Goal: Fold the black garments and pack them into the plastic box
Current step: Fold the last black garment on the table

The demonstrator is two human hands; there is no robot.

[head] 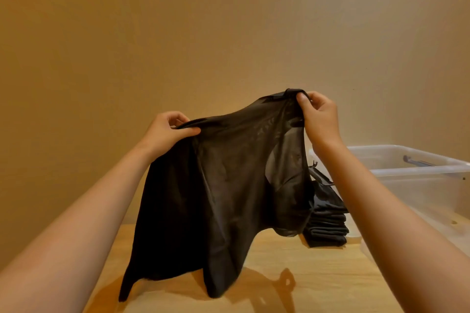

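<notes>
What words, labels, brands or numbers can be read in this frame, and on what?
None can be read.
On the black garment, a dark tab at the top edge near the right hand shows no legible print.
The plastic box, the folded black stack and the table show no writing.

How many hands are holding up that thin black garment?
2. The left hand pinches the black garment at its top edge on the left; the right hand pinches its higher top edge on the right. Both show fully.
</notes>
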